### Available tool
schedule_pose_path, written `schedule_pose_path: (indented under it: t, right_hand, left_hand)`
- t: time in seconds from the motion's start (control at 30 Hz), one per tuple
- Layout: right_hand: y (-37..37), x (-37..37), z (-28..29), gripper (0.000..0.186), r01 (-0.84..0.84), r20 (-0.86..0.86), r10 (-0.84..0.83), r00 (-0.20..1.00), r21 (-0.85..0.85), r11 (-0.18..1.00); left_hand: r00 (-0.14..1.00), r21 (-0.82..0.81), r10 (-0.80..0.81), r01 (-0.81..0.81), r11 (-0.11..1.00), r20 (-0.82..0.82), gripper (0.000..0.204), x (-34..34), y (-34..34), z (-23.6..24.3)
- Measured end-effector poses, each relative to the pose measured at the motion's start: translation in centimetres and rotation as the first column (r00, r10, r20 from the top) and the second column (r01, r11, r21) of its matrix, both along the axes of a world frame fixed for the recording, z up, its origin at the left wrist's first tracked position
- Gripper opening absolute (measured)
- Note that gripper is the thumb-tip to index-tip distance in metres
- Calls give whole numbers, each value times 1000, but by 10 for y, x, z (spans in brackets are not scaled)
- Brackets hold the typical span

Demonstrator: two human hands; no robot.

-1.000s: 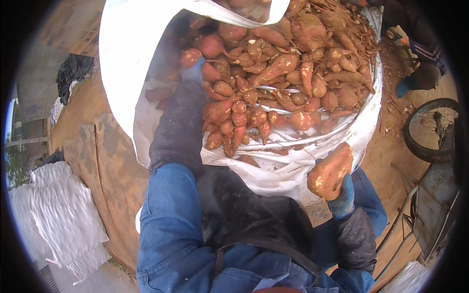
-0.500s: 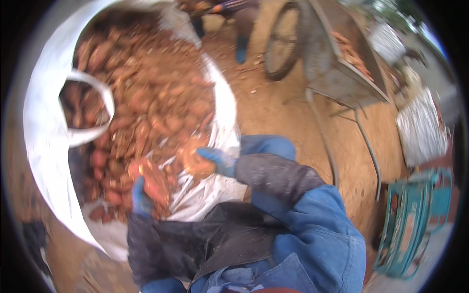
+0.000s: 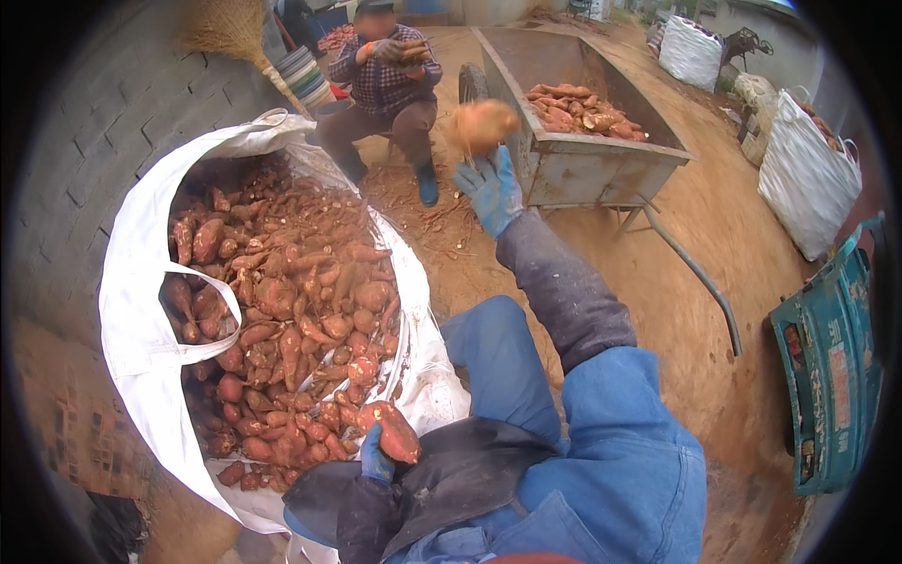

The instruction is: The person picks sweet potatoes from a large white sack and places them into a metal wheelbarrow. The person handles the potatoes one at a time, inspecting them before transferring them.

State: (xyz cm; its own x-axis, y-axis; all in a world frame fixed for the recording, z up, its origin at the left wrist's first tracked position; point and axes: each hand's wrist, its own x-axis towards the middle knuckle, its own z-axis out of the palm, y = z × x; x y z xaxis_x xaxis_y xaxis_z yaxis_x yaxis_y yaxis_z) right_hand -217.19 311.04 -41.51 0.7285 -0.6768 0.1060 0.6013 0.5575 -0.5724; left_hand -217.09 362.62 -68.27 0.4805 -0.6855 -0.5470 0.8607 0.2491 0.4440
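My left hand (image 3: 377, 461), in a blue glove, is closed round a large red sweet potato (image 3: 393, 430) low at the near edge of the white bulk bag (image 3: 141, 282). Heaped inside that bag are many sweet potatoes (image 3: 282, 296), large and small, with soil on them. My right hand (image 3: 492, 191), also blue-gloved, is stretched forward with fingers spread and nothing in its grasp. Just beyond its fingertips a blurred, pale-orange sweet potato (image 3: 483, 128) appears in mid-air, in front of the metal cart (image 3: 601, 179). More sweet potatoes (image 3: 583, 110) are piled in the cart.
A co-worker (image 3: 387, 85) sits beyond the bag, holding sweet potatoes in gloved hands. A straw broom (image 3: 230, 38) leans by the grey block wall (image 3: 66, 169). Teal crates (image 3: 832, 367) stand at right, with full white sacks (image 3: 806, 179) behind. The cart's handle (image 3: 700, 282) juts toward me.
My right hand has swung from the bag forward toward the cart and opened; its sweet potato is now off the fingers. My left hand has drawn closer to me with the red one.
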Motion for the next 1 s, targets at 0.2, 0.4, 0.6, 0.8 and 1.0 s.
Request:
schedule_pose_path:
  t: [0.2,0.4,0.6,0.8,1.0]
  right_hand:
    - [165,-31,-131,62,-676,-615,492,616,-91,732]
    - [306,-84,-225,85,-807,-627,566,535,-180,563]
    - [262,-79,-171,56,-558,-48,677,734,526,642]
    - [76,-62,-56,36,-201,139,186,973,101,974]
    - [-61,-15,65,47,314,-76,-324,943,-119,942]
  left_hand:
    - [997,-125,13,-3,992,81,66,20,-4,-10]
    - [770,427,-229,-62,902,596,64,7,-26,47]
    - [772,122,-159,106,987,616,63,19,-49,104]
    - [897,292,-33,-108,950,440,32,38,-12,56]
    - [929,519,-91,-117,847,358,28,13,22,-31]
